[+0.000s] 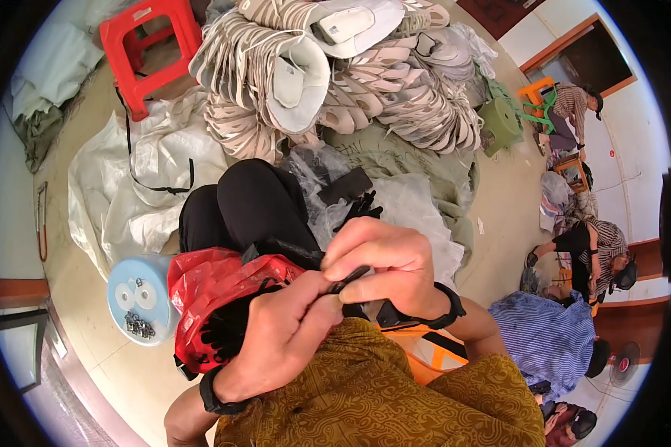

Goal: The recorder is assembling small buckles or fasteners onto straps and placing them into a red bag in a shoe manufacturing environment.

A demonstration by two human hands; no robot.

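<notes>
My left hand [287, 324] and my right hand [391, 272] meet over my lap, fingertips closed on a small dark strip [348, 279]. Each hand pinches it between thumb and fingers. Its exact kind is hard to make out, as the fingers cover most of it. Beside my left hand, a red plastic bag [205, 279] lies open on my lap with a bunch of black strands [224, 331] in it. Beyond my right hand, more black strands [359, 212] and a flat black piece [345, 186] rest on clear plastic.
A pale blue round stool [117, 316] at left carries small metal clips [137, 325]. Ahead lie stacked beige shoe uppers [265, 82] on green sheeting, a white woven sack [101, 190] and a red plastic stool [112, 56]. Several people [544, 339] sit at the right.
</notes>
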